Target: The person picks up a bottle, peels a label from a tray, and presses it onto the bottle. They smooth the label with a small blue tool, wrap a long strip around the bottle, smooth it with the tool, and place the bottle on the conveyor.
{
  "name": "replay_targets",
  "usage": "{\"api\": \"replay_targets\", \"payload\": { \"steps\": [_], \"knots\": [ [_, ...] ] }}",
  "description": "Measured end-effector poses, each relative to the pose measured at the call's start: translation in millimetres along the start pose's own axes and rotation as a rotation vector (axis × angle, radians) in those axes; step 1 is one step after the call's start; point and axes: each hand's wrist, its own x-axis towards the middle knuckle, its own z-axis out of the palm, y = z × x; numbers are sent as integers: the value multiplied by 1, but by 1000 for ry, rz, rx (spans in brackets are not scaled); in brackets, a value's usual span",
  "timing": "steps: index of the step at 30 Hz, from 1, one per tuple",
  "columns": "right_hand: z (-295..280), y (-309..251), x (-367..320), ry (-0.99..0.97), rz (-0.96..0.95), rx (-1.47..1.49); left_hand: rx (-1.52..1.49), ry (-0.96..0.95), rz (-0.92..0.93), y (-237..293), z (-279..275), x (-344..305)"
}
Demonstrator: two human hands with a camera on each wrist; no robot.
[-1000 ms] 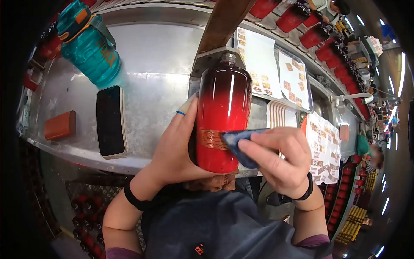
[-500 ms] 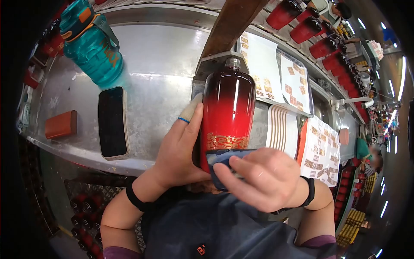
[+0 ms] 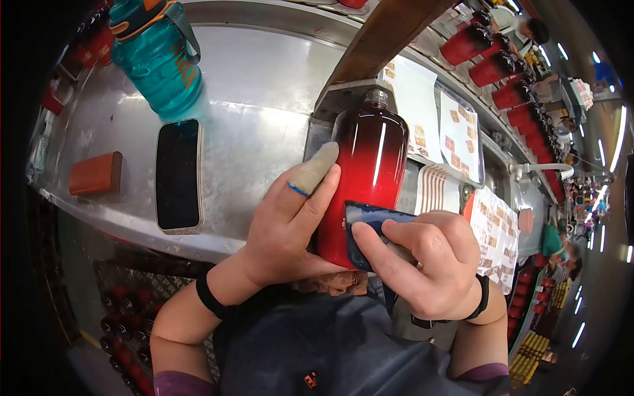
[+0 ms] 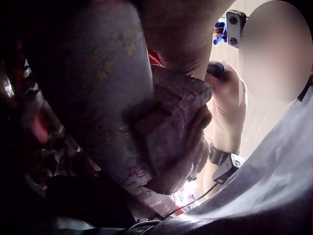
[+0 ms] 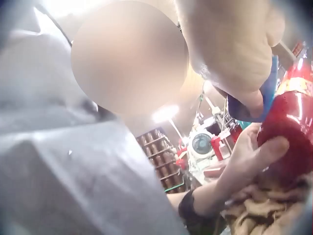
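A glossy bottle (image 3: 370, 152), black at the shoulder and red below, leans with its clear neck by a metal bracket (image 3: 330, 102). My left hand (image 3: 284, 221) holds it along its left side, with the thumb at the base. One finger wears a pale cover (image 3: 314, 170) with a blue band. My right hand (image 3: 436, 264) pinches a flat dark-blue scraper (image 3: 363, 212) against the bottle's lower right side. A gold patterned band (image 5: 299, 85) on the bottle shows in the right wrist view. A crumpled brown cloth (image 5: 259, 215) lies at its base.
A teal water bottle (image 3: 162, 66), a phone (image 3: 178, 175) and an orange-brown box (image 3: 96, 173) occupy the table's left side. Sheets of gold decals (image 3: 456, 135) lie at right. A brown beam (image 3: 389, 39) rises behind the bracket. Red bottles (image 3: 495, 69) line the back.
The bottle has turned, so the gold band no longer shows in the head view. The scraper dipped across the bottle's lower part, then moved up and right. My left fingers have shifted onto the bottle's front.
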Motion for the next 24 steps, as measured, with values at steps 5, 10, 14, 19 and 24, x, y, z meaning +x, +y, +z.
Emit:
{"api": "replay_targets", "payload": {
  "steps": [5, 10, 14, 19, 24],
  "knots": [
    [0, -9, 1, -16, -61, 47, 1, 22, 41, -3, 0, 0],
    [2, -11, -2, -26, -41, 54, 3, 15, 40, -4, 0, -2],
    [1, -11, -2, -9, -17, -8, -9, 3, 25, -3, -2, -1],
    [-7, 4, -11, 5, 53, 244, -73, -43, -24, 0, -6, 0],
    [1, -11, -28, -31, 5, 456, -184, -161, -124, -7, -4, -5]
  ]
}}
